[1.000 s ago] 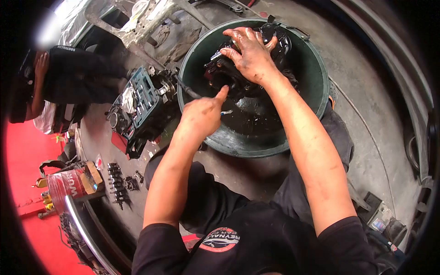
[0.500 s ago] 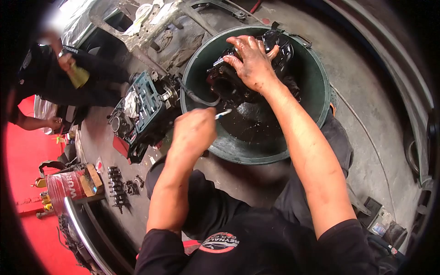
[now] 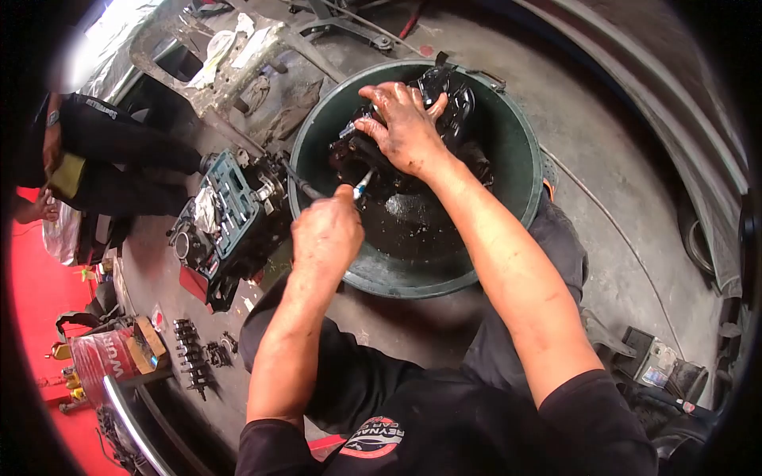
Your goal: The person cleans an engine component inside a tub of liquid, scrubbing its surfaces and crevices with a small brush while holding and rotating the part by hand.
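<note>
My left hand (image 3: 327,234) is closed around a slim white-and-blue toothbrush-like brush (image 3: 363,184). The brush's tip meets the near side of a wet black engine part (image 3: 460,111), or is very close to it. The part leans inside a large round dark green tub (image 3: 413,289). On top of it lies my right hand (image 3: 406,131), fingers spread and gripping it, their skin wet and smudged with grease. Dark liquid (image 3: 409,226) covers the tub floor. A dark hose (image 3: 303,186) crosses the tub's left rim beside my left hand.
An open teal tool case (image 3: 231,202) rests on an engine assembly left of the tub. A crankshaft (image 3: 190,358) lies on the floor near a red drum (image 3: 103,355). A co-worker's hands (image 3: 49,178) hold a yellow cloth (image 3: 68,176). A cable (image 3: 611,210) runs along the right.
My left hand has moved the brush rightward against or close to the engine part. My right hand stays on the part. The view has shifted, and the co-worker's hands are lower.
</note>
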Action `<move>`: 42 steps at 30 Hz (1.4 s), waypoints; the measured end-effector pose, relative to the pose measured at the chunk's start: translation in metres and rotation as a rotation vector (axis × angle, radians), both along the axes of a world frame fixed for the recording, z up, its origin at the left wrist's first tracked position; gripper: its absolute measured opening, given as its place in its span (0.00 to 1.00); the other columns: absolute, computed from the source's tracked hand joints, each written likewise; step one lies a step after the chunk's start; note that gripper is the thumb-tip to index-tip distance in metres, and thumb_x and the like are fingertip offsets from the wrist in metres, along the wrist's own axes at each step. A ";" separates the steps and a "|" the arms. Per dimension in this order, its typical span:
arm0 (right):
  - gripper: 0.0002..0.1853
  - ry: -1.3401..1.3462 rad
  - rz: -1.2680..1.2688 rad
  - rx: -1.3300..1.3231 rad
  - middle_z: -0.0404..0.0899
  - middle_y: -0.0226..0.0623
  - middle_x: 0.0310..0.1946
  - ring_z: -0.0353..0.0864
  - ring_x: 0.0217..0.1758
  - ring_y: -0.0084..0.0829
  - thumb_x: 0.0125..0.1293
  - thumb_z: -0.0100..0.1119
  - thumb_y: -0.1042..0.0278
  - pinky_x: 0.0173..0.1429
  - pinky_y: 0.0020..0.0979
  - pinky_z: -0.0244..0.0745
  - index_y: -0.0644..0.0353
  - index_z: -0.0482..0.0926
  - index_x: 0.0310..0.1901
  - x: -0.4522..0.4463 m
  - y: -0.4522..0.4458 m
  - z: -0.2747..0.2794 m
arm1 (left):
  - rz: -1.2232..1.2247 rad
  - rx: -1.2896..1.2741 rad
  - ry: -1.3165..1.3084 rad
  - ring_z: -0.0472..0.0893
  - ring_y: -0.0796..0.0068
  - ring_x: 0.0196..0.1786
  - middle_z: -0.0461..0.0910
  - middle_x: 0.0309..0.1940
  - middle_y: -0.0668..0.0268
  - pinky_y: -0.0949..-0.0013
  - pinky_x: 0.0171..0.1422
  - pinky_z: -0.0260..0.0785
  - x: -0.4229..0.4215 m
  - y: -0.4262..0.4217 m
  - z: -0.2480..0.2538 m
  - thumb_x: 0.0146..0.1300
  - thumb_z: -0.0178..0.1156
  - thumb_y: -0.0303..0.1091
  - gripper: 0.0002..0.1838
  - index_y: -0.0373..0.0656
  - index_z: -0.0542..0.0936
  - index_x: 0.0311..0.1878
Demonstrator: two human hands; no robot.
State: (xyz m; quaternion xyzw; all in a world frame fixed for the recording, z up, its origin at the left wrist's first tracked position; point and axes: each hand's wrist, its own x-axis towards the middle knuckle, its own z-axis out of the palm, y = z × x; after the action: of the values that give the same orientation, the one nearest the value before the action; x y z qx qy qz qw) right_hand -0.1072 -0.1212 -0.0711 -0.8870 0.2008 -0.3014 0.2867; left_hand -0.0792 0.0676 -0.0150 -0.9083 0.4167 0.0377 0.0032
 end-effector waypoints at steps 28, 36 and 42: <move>0.25 0.022 -0.008 0.016 0.69 0.28 0.65 0.63 0.74 0.39 0.69 0.63 0.52 0.73 0.80 0.32 0.42 0.72 0.66 -0.004 0.000 0.004 | -0.083 -0.242 0.493 0.84 0.45 0.46 0.84 0.37 0.44 0.52 0.52 0.75 0.041 -0.026 -0.005 0.61 0.67 0.38 0.16 0.35 0.82 0.44; 0.24 -0.043 0.003 0.002 0.70 0.28 0.64 0.64 0.73 0.39 0.67 0.66 0.56 0.73 0.80 0.33 0.42 0.73 0.64 -0.009 -0.003 0.002 | -0.114 -0.217 0.601 0.85 0.54 0.41 0.84 0.35 0.49 0.54 0.48 0.74 0.036 0.007 0.025 0.64 0.66 0.36 0.13 0.34 0.83 0.43; 0.26 0.014 -0.033 0.046 0.70 0.26 0.63 0.64 0.73 0.38 0.65 0.68 0.57 0.75 0.78 0.31 0.43 0.73 0.63 -0.009 0.004 0.013 | -0.130 -0.249 0.560 0.83 0.47 0.40 0.81 0.32 0.47 0.52 0.47 0.73 0.046 -0.015 -0.012 0.59 0.68 0.35 0.14 0.33 0.78 0.36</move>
State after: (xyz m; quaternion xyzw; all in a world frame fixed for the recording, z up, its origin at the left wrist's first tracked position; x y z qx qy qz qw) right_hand -0.1160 -0.1169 -0.0580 -0.8788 0.2244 -0.2949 0.3006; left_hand -0.0334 0.0521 -0.0273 -0.8272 0.4601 0.2350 -0.2208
